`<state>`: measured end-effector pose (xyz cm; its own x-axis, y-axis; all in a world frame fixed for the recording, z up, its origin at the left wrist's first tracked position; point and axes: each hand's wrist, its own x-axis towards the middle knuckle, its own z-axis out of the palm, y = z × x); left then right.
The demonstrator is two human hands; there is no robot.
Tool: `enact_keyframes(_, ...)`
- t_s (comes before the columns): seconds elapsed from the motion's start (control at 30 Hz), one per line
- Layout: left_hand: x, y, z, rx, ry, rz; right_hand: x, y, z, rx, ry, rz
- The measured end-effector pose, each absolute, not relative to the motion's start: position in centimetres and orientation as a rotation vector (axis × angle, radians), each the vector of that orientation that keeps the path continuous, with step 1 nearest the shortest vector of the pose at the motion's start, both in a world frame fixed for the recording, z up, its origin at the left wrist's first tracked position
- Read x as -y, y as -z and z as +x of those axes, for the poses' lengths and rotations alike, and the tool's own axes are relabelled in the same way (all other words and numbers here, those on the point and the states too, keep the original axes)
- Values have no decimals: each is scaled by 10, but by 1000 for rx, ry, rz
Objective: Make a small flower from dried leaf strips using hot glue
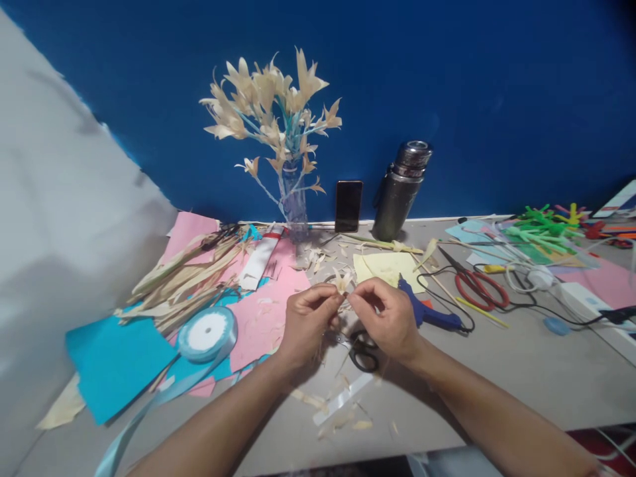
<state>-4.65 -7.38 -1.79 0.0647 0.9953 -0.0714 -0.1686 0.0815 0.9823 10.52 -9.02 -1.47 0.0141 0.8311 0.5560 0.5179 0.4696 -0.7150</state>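
Both hands pinch a small pale husk flower above a cluttered grey table against a deep blue wall: left hand, right hand. Black scissors lie just beneath; a vase of husk flowers stands behind

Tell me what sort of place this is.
Probably a craft table for making flowers by hand: both hands, left hand and right hand, pinch a small husk flower, beside a glue gun, ribbon spool and finished bouquet.
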Motion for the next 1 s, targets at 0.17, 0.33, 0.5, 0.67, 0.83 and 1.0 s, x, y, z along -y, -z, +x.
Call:
enact_keyframes(0.17,73,18,-48,-1025,-1256,1116,86,18,110,1668,-385,-1171)
enact_keyframes(0.33,72,14,-51,-1023,-1289,1240,83,23,112,1679,-432,-1172)
enact_keyframes(0.5,69,15,-56,-1033,-1279,1336,82,26,111,1728,-405,-1156)
enact_keyframes(0.67,60,21,-64,-1043,-1433,1616,78,29,112,1811,-356,-1093)
enact_keyframes(0.83,48,33,-72,-1019,-1588,1766,74,30,117,1862,-354,-1096)
enact_keyframes(1.0,47,35,-72,-1066,-1496,1695,72,30,122,1897,-367,-1103)
